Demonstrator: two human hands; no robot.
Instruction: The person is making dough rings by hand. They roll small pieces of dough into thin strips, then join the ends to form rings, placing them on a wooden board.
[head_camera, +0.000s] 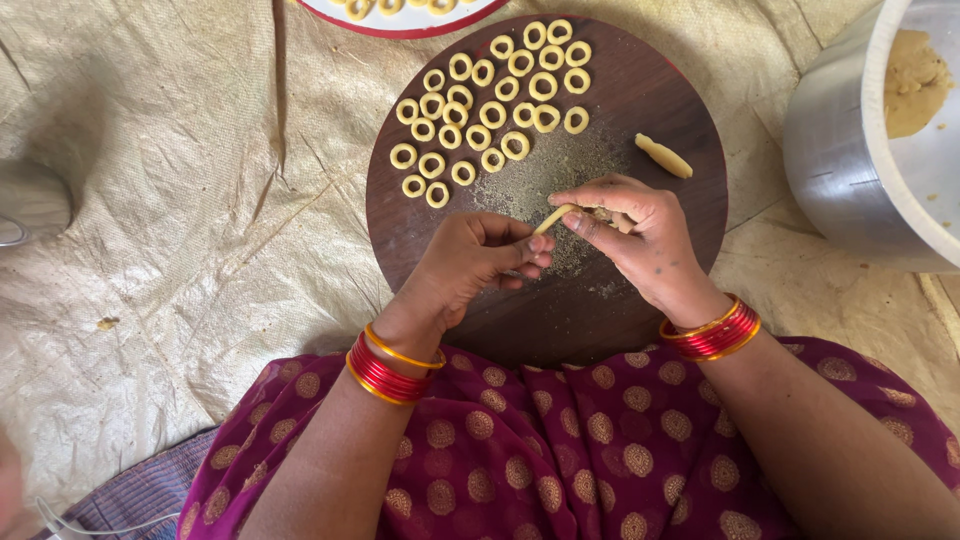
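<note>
Wooden round board (640, 90) bears dough rings (490, 110) beside steel pot (850, 170).

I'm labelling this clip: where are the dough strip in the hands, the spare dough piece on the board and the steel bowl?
dough strip (553, 216), head view, its bare middle between the hands.
spare dough piece (663, 156), head view, its middle.
steel bowl (835, 150), head view, outer wall.

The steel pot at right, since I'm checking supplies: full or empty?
Partly filled: the steel pot holds a dough lump, with bare inner wall beside it.
</note>
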